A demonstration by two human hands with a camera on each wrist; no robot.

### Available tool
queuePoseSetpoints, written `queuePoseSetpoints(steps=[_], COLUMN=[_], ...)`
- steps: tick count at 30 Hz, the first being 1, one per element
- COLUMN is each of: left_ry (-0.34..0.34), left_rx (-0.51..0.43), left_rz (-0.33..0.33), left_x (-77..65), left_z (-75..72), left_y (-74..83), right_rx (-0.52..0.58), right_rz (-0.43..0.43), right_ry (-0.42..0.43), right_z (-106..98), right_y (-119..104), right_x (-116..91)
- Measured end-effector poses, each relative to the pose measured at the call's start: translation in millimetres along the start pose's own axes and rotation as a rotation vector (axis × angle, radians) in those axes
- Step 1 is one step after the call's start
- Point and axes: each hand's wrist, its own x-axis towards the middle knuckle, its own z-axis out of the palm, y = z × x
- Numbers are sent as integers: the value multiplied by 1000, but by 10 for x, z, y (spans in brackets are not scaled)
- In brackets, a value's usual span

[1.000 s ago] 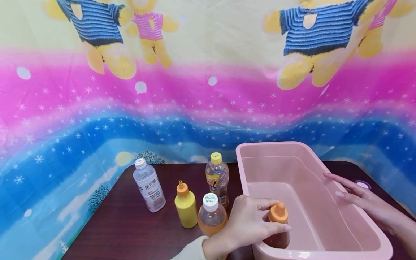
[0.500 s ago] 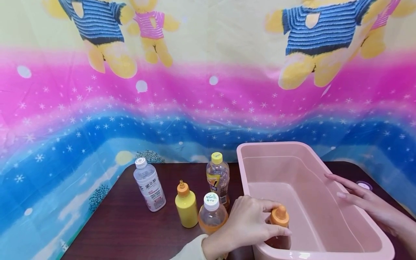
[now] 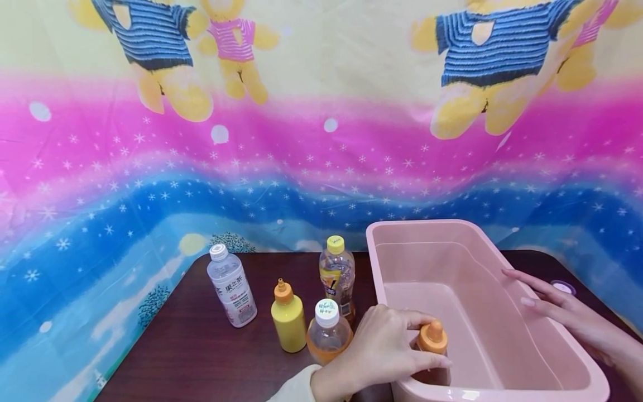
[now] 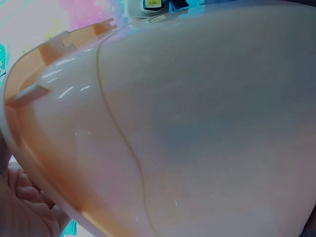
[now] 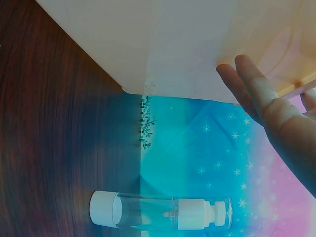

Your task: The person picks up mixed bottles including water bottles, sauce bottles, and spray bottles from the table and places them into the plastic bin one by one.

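Observation:
In the head view, my left hand (image 3: 379, 352) reaches over the left rim of a pink plastic tub (image 3: 477, 324). Its thumb and fingers hold a bottle with an orange pointed cap (image 3: 433, 338) and a brownish body, inside the tub's near left corner. The bottle stands upright, and its lower part is hidden by the thumb and the front rim. In the left wrist view, the tub's wall (image 4: 197, 123) covers most of the left hand (image 4: 29, 207). My right hand (image 3: 567, 312) rests on the tub's right rim with straight fingers (image 5: 254, 81), seen against the outer wall in the right wrist view.
On the dark table (image 3: 191, 357), left of the tub, stand a white-capped labelled bottle (image 3: 236, 296), a yellow squeeze bottle (image 3: 288, 326), a round white-capped bottle (image 3: 327, 335) and a yellow-capped bottle (image 3: 337, 273). A clear pump bottle (image 5: 158, 213) stands right of the tub.
The orange-capped bottle has sunk slightly lower and to the right in the tub, with the left hand still around it. The right hand stays on the rim.

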Motion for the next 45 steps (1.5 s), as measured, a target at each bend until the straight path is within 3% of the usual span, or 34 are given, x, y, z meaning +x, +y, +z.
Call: queuePoseSetpoints(steps=[13,21,24,30,38,42,45], left_ry=[-6,10,7,26,127,162,213], left_rx=[-55,-63,-100,-205,-172,-192,-164], left_rz=[41,18,-6,-51,9,43,108], left_x=[-28,-29,-33,-80,-127,-144,-154], left_z=[-36,-60,-81,-135,-242,-289,-316], left_y=[-45,-46,-48,-48,-19,-3,4], right_rx=[-41,-111,-152,-135,-222,-174,-101], right_rz=[-27,-45,-48,-32,20,20,27], right_ry=[24,60,78,76,92,72,47], right_z=[6,-1,-2,17,52,28,9], right_y=[11,27,31,10,-52,-35,-23], right_x=[3,7,5,0,-3,-2,-2])
